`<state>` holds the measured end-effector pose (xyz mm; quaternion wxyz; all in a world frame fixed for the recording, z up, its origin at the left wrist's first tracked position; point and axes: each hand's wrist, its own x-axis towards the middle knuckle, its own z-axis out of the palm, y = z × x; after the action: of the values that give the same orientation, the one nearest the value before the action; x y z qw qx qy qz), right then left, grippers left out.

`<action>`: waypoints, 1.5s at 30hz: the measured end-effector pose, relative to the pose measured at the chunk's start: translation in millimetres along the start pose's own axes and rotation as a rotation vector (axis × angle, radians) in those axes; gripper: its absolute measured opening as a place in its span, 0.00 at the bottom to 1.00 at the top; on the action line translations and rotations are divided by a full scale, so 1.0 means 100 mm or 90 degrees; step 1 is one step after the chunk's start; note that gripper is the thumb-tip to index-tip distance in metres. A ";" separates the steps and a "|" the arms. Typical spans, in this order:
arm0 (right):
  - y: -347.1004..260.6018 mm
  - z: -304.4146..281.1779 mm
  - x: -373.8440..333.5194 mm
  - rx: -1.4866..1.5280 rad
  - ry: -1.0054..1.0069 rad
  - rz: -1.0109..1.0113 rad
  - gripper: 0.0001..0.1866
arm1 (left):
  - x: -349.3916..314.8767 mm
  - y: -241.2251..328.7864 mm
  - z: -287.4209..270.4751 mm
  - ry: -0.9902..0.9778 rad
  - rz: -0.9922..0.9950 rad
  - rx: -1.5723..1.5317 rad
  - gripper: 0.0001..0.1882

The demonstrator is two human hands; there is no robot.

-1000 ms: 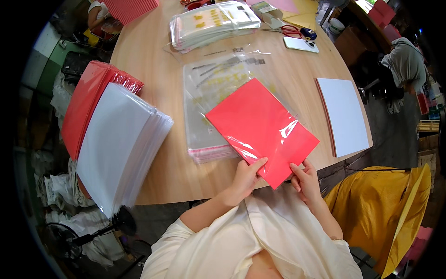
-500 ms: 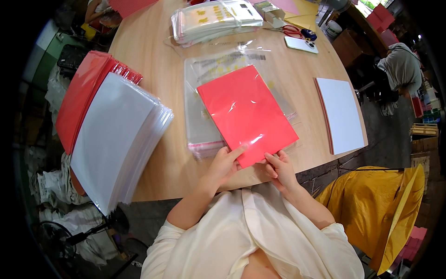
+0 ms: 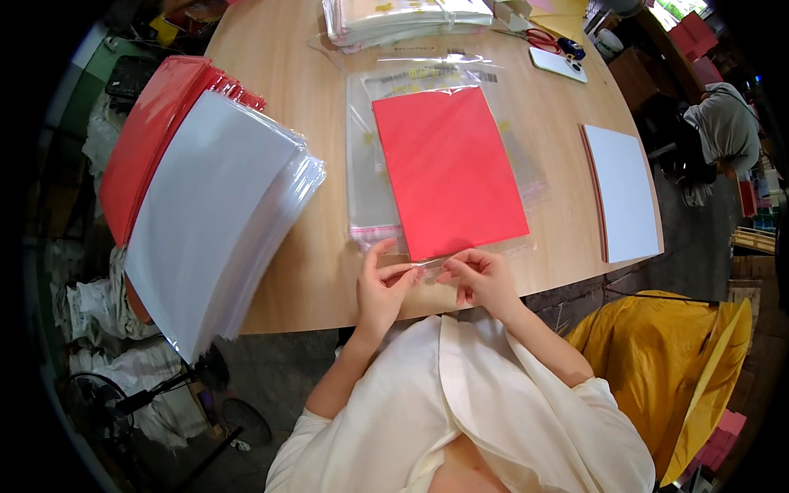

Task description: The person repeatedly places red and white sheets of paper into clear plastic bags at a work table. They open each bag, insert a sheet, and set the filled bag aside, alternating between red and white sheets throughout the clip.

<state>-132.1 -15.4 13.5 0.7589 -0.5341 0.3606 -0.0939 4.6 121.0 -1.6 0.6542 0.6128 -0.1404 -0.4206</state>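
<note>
A red sheet or thin stack of red paper (image 3: 452, 172) lies inside a clear plastic bag (image 3: 503, 246). The bag rests, turned slightly, on a pile of clear plastic bags (image 3: 366, 193) with pinkish edges. At the bag's near end, my left hand (image 3: 381, 289) pinches the clear edge by the red paper's left corner. My right hand (image 3: 482, 284) has thumb and fingers pressed together on the same clear edge, just right of the left fingertips. Exactly how the film sits between the fingers is hard to make out.
To the left stand a tall pile of bagged white sheets (image 3: 209, 181) and bagged red ones (image 3: 148, 148). White sheets over red (image 3: 625, 193) lie at the right edge. Farther back are packed bags (image 3: 403, 25), scissors (image 3: 542, 39) and a phone (image 3: 559, 65). A yellow cloth (image 3: 649, 361) hangs at right.
The red paper in its bag has been turned straighter and lies flatter on the pile. Both hands have shifted from the red paper's corner to the clear edge below it.
</note>
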 end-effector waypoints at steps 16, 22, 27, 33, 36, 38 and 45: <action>-0.03 0.31 0.07 -0.528 0.012 -0.385 0.08 | -0.03 0.06 -0.13 -0.067 -0.009 -0.016 0.22; 0.01 0.35 0.09 -0.495 0.007 -0.358 0.07 | -0.05 0.00 -0.10 -0.051 0.020 0.011 0.25; 0.02 0.36 0.10 -0.478 -0.017 -0.332 0.06 | -0.05 -0.08 -0.06 -0.006 0.068 0.107 0.25; 0.04 0.37 0.09 -0.456 -0.029 -0.325 0.06 | -0.08 0.00 -0.04 -0.023 0.133 0.213 0.26; 0.02 0.35 0.09 -0.518 -0.016 -0.390 0.07 | -0.10 0.01 -0.04 -0.016 0.177 0.238 0.23; 0.03 0.34 0.10 -0.503 -0.019 -0.386 0.07 | -0.08 0.00 -0.05 -0.007 0.211 0.273 0.20; 0.10 0.29 0.04 -0.460 0.001 -0.396 0.07 | 0.03 -0.05 -0.06 0.064 0.522 0.559 0.12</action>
<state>-112.9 8.6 8.5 0.4602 -0.8463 0.1935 -0.1858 8.4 123.5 -8.3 0.4547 0.7407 -0.4946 -0.0069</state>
